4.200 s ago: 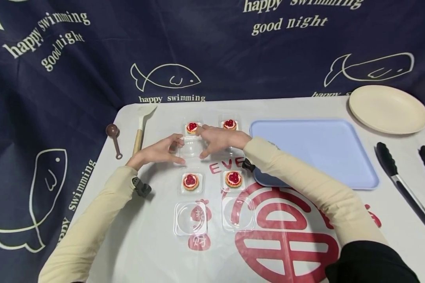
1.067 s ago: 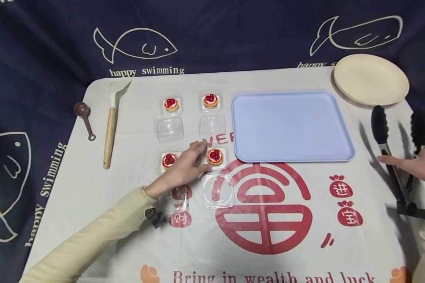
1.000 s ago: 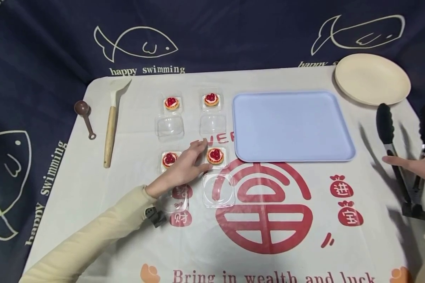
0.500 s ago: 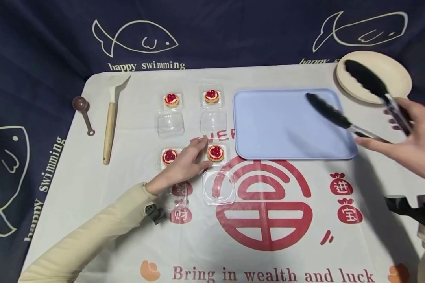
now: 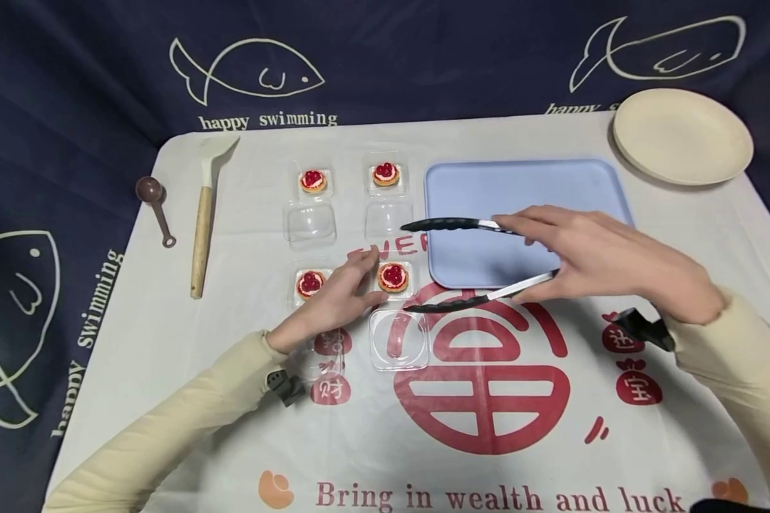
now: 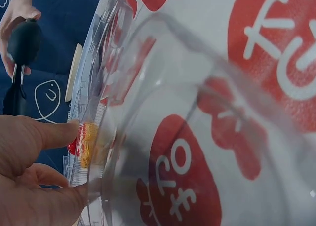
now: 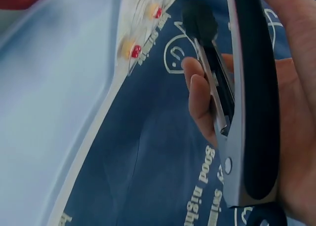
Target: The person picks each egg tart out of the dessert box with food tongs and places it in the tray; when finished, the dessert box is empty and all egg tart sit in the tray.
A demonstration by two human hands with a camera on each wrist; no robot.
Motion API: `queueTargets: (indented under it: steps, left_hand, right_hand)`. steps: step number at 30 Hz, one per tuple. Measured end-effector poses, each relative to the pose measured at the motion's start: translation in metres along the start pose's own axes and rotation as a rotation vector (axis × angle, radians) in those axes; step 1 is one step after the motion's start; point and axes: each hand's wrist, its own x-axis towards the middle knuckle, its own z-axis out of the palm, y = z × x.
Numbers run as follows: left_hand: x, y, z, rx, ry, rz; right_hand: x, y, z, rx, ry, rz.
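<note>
My right hand point(image 5: 599, 253) holds black-tipped tongs point(image 5: 452, 305) over the blue tray's left side, their two arms spread apart around the level of the front right tart point(image 5: 393, 277). In the right wrist view the tongs' black handle point(image 7: 254, 97) lies in the right hand point(image 7: 296, 102). My left hand point(image 5: 330, 303) rests at the left edge of that tart's clear box, fingers and thumb spread, partly covering the front left tart point(image 5: 309, 283). In the left wrist view the thumb and fingers of the left hand point(image 6: 34, 167) are beside a tart point(image 6: 88, 144). Both back tarts point(image 5: 313, 181) sit in clear boxes.
The blue tray point(image 5: 526, 192) lies right of the boxes, with a cream plate point(image 5: 683, 135) behind it at the right. A spatula point(image 5: 202, 228) and a brown measuring spoon point(image 5: 157, 206) lie at the left. Clear lids point(image 5: 399, 340) stand open towards the front.
The right hand has taken hold of the tongs at the right side and carried them left over the tray towards the tarts. The left hand moved from the back boxes to the front right one.
</note>
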Motion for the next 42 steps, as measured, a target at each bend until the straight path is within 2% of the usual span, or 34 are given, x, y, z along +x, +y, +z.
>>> queueTargets:
  steps: [3, 10, 25, 34, 42]
  left_hand:
    - [0.000, 0.000, -0.001, 0.003, -0.001, -0.001]
    - [0.000, 0.000, -0.001, 0.020, -0.009, -0.012]
    - [0.001, 0.002, -0.002, 0.019, -0.022, -0.020]
    - [0.001, 0.002, -0.002, 0.018, -0.023, 0.005]
    - [0.001, 0.002, -0.001, -0.013, -0.053, -0.018]
  right_hand:
    - [0.015, -0.002, -0.001, -0.011, -0.055, -0.026]
    - [0.038, -0.006, -0.001, -0.039, -0.173, -0.017]
    - [0.067, -0.021, -0.007, -0.101, -0.304, -0.024]
    - [0.077, -0.033, -0.010, -0.154, -0.340, -0.040]
    - [0.081, -0.040, -0.008, -0.183, -0.357, -0.047]
